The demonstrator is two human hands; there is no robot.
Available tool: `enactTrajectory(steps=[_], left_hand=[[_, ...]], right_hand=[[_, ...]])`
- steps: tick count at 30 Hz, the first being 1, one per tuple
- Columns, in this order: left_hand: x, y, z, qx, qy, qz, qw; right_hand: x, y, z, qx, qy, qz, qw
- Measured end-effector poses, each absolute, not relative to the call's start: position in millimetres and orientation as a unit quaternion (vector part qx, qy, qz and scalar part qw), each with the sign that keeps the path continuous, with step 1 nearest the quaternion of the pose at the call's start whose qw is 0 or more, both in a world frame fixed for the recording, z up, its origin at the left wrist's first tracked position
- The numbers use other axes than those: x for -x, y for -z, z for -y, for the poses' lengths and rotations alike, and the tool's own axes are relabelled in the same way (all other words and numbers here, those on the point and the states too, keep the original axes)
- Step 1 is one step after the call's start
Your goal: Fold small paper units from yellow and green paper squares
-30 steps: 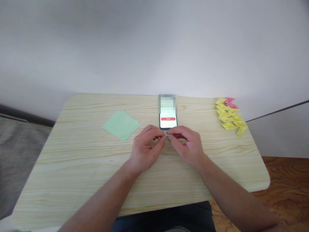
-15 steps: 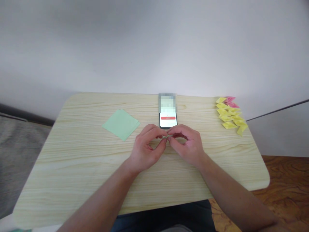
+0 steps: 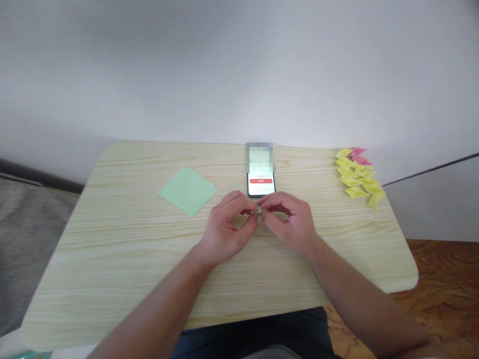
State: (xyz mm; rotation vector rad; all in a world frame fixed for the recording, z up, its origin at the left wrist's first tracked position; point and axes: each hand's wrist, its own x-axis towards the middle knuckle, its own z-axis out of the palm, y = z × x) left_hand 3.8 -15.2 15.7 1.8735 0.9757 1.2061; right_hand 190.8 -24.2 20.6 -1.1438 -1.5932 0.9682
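Observation:
My left hand and my right hand meet at the middle of the light wooden table. Both pinch one small folded green paper piece between thumbs and fingertips. Most of that piece is hidden by my fingers. A phone with a lit screen lies just beyond my fingertips. A stack of green square paper sheets rests to the left of my hands.
Several folded yellow paper pieces and two pink ones sit in a cluster at the table's far right corner. A white wall stands behind the table. Wooden floor shows on the right.
My hands stay together on the green piece; the fingertips shift slightly as they work it. The view has drifted a little.

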Motion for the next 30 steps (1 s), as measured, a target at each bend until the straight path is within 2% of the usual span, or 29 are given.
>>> enactTrajectory(steps=[8, 16, 30], left_hand=[[-4.0, -18.7, 15.0, -0.726, -0.464, -0.379, 0.337], [-3.7, -16.2, 15.7, -0.743, -0.446, -0.384, 0.319], [-5.1, -12.5, 15.4, -0.787, -0.36, -0.433, 0.252]], right_hand=[[-187.7, -20.0, 21.8, 0.462, -0.475, 0.532, 0.528], [-186.2, -22.3, 15.4, 0.495, -0.503, 0.468, 0.532], [-183.3, -16.9, 17.9, 0.488, -0.455, 0.497, 0.555]])
